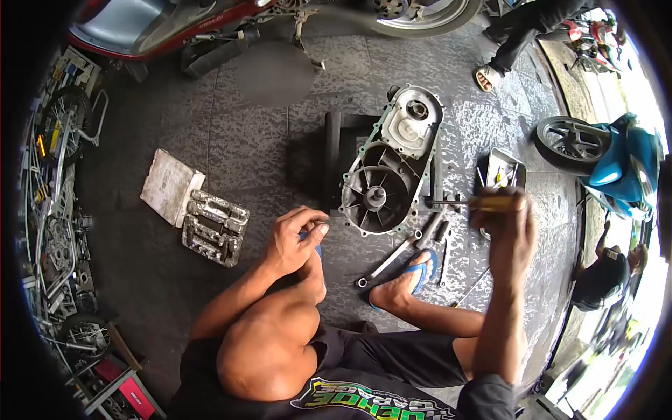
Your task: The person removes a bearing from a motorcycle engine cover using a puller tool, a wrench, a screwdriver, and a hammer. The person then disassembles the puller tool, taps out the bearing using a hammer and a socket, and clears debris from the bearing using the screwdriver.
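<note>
My right hand (505, 227) is wrapped round the yellowish handle of a screwdriver (451, 203). Its shaft points left, with the tip beside the lower right edge of an engine crankcase (392, 164); whether they touch I cannot tell. The crankcase is a long metal casing with a finned fan wheel (375, 198) in its near end. It rests on a dark stand (333, 150). My left hand (297, 241) is closed in a pinch above my knee, left of the casing. Anything between its fingertips is too small to name.
Wrenches (388, 260) lie on the floor near my sandalled foot (402, 290). A metal tray (516, 159) of tools stands to the right. An opened tool case (215, 227) lies left. Motorcycles (623, 164) stand around, and another person's leg (507, 56) is at the upper right.
</note>
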`<action>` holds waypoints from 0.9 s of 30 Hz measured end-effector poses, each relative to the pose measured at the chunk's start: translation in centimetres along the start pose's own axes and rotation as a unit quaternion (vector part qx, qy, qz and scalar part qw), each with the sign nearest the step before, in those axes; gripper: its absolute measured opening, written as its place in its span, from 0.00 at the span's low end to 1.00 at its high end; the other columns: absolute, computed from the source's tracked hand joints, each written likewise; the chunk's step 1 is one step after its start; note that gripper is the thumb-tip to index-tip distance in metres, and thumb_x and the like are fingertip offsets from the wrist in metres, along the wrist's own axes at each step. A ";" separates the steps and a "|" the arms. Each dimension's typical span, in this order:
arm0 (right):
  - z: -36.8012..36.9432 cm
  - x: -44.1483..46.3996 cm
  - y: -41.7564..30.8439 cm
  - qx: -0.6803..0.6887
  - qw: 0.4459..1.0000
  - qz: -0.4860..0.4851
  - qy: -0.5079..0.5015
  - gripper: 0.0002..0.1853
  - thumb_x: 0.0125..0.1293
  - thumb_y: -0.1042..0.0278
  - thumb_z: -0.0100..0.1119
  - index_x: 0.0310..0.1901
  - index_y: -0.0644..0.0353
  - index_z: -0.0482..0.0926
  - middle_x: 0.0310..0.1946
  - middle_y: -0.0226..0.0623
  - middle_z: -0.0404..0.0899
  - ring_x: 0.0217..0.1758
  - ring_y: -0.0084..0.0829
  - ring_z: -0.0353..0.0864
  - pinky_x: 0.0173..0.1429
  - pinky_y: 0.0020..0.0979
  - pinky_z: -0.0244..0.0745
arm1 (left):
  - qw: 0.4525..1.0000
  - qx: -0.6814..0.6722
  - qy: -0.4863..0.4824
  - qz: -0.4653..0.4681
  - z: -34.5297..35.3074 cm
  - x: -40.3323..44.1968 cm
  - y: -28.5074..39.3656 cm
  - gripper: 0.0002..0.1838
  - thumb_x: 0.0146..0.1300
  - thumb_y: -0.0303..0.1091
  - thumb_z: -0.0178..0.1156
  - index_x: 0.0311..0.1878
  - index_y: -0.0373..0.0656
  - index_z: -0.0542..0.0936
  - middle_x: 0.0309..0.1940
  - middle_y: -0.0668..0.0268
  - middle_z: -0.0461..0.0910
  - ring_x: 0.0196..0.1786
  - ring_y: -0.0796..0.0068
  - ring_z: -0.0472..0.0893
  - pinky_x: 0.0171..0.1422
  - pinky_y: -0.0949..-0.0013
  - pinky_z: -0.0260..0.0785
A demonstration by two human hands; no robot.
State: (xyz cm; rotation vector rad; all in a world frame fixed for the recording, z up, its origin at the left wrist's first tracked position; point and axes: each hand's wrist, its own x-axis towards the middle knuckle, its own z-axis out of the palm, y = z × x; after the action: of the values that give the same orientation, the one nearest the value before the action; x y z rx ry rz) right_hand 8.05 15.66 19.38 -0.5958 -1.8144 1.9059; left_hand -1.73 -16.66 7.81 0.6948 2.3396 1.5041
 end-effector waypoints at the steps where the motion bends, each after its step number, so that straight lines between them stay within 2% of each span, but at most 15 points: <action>1: 1.0 -1.4 0.6 0.029 1.000 0.003 0.012 0.20 0.80 0.52 0.49 0.54 0.64 0.73 0.48 0.50 0.83 0.38 0.33 0.86 0.41 0.32 0.85 | 1.000 0.005 0.001 0.006 -0.2 0.5 0.5 0.10 0.64 0.29 0.66 0.47 0.37 0.83 0.36 0.60 0.84 0.34 0.67 0.84 0.41 0.66 0.77; 4: 2.6 -3.9 4.1 0.109 0.993 0.007 0.035 0.18 0.79 0.53 0.50 0.54 0.62 0.73 0.49 0.49 0.83 0.39 0.31 0.84 0.42 0.33 0.85 | 0.999 -0.003 -0.035 -0.011 0.3 2.2 2.2 0.10 0.65 0.30 0.64 0.47 0.37 0.82 0.35 0.59 0.84 0.35 0.67 0.84 0.40 0.66 0.77; 6: 3.7 -4.5 6.0 0.161 0.985 0.019 0.058 0.18 0.79 0.52 0.51 0.54 0.61 0.73 0.49 0.49 0.83 0.39 0.31 0.84 0.43 0.34 0.85 | 0.998 0.021 -0.066 -0.007 1.0 3.5 3.1 0.11 0.68 0.29 0.62 0.52 0.37 0.82 0.38 0.59 0.85 0.38 0.75 0.85 0.43 0.69 0.78; 7: 4.1 -4.6 6.7 0.169 0.983 0.028 0.068 0.19 0.79 0.52 0.52 0.53 0.61 0.73 0.50 0.49 0.83 0.39 0.31 0.84 0.43 0.34 0.85 | 0.999 0.007 -0.048 0.013 1.7 4.1 3.2 0.12 0.66 0.30 0.64 0.50 0.38 0.82 0.36 0.59 0.85 0.33 0.69 0.84 0.39 0.67 0.77; 8: 4.4 -4.7 7.2 0.183 0.980 0.032 0.069 0.18 0.79 0.52 0.51 0.54 0.61 0.72 0.50 0.48 0.82 0.40 0.32 0.85 0.44 0.33 0.85 | 0.998 0.012 -0.053 0.018 2.2 4.6 3.3 0.12 0.66 0.30 0.64 0.50 0.38 0.82 0.36 0.59 0.85 0.33 0.69 0.84 0.39 0.67 0.77; 11: 5.2 -5.2 7.9 0.204 0.976 0.022 0.068 0.18 0.79 0.53 0.50 0.54 0.61 0.72 0.50 0.47 0.82 0.42 0.32 0.85 0.45 0.34 0.86 | 0.998 -0.006 -0.050 -0.034 3.2 5.6 4.2 0.15 0.66 0.31 0.63 0.54 0.37 0.82 0.35 0.60 0.86 0.33 0.76 0.84 0.39 0.70 0.77; 15: 5.9 -5.6 8.2 0.199 0.977 0.012 0.072 0.17 0.81 0.55 0.48 0.54 0.62 0.71 0.53 0.46 0.81 0.43 0.29 0.84 0.48 0.33 0.85 | 0.996 -0.007 -0.067 -0.064 4.2 5.7 4.5 0.16 0.66 0.31 0.63 0.55 0.36 0.81 0.36 0.60 0.86 0.34 0.76 0.84 0.40 0.70 0.77; 18: 6.2 -6.3 8.4 0.213 0.975 -0.008 0.068 0.17 0.80 0.56 0.48 0.56 0.63 0.71 0.56 0.46 0.79 0.48 0.32 0.84 0.53 0.34 0.84 | 0.994 -0.017 -0.071 -0.076 4.7 5.7 4.1 0.18 0.67 0.29 0.62 0.58 0.34 0.78 0.36 0.62 0.86 0.34 0.77 0.84 0.40 0.72 0.76; 20: 6.9 -7.2 8.5 0.119 0.988 -0.053 0.077 0.17 0.80 0.60 0.50 0.60 0.63 0.70 0.59 0.46 0.78 0.55 0.35 0.82 0.59 0.36 0.82 | 0.985 -0.108 -0.077 -0.107 5.0 5.8 3.4 0.18 0.71 0.32 0.59 0.61 0.33 0.77 0.37 0.64 0.85 0.34 0.80 0.82 0.39 0.74 0.76; 21: 7.2 -8.0 9.3 0.094 0.989 -0.101 0.055 0.18 0.78 0.65 0.52 0.64 0.64 0.69 0.61 0.46 0.77 0.62 0.38 0.79 0.65 0.37 0.77 | 0.985 -0.105 -0.083 -0.105 4.9 5.9 3.5 0.18 0.71 0.32 0.59 0.61 0.33 0.77 0.37 0.64 0.85 0.34 0.80 0.82 0.39 0.74 0.76; 22: 7.6 -8.7 10.2 0.074 0.990 -0.107 0.047 0.18 0.76 0.68 0.55 0.63 0.65 0.70 0.61 0.47 0.77 0.65 0.40 0.77 0.68 0.38 0.72 | 0.977 -0.146 -0.088 -0.132 4.8 6.1 3.6 0.17 0.74 0.33 0.56 0.61 0.35 0.76 0.38 0.64 0.84 0.35 0.80 0.82 0.41 0.75 0.76; 24: 7.9 -9.5 11.0 0.024 0.991 -0.123 0.044 0.17 0.74 0.70 0.57 0.61 0.66 0.72 0.61 0.50 0.76 0.65 0.42 0.77 0.69 0.39 0.71 | 0.966 -0.180 -0.101 -0.158 4.6 6.4 3.6 0.17 0.77 0.34 0.52 0.62 0.36 0.76 0.39 0.63 0.84 0.36 0.81 0.82 0.42 0.75 0.77; 26: 8.1 -10.2 10.8 0.030 0.988 -0.135 0.068 0.16 0.73 0.72 0.57 0.59 0.66 0.73 0.61 0.51 0.77 0.65 0.44 0.77 0.68 0.40 0.72 | 0.953 -0.222 -0.101 -0.179 4.3 6.6 3.3 0.18 0.78 0.37 0.50 0.62 0.37 0.76 0.40 0.62 0.84 0.36 0.78 0.83 0.42 0.74 0.77; 27: 8.0 -10.7 10.8 0.016 0.986 -0.149 0.077 0.16 0.73 0.72 0.58 0.58 0.66 0.73 0.60 0.52 0.77 0.65 0.44 0.77 0.67 0.40 0.72 | 0.956 -0.206 -0.105 -0.180 4.1 6.7 3.6 0.17 0.78 0.37 0.49 0.61 0.37 0.77 0.41 0.61 0.84 0.36 0.77 0.83 0.42 0.73 0.78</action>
State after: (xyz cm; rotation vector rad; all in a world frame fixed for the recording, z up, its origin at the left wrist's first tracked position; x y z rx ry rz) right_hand 11.80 2.47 9.02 -0.4208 -1.6666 1.6415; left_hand -4.57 -8.63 9.54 0.2843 1.7925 1.5812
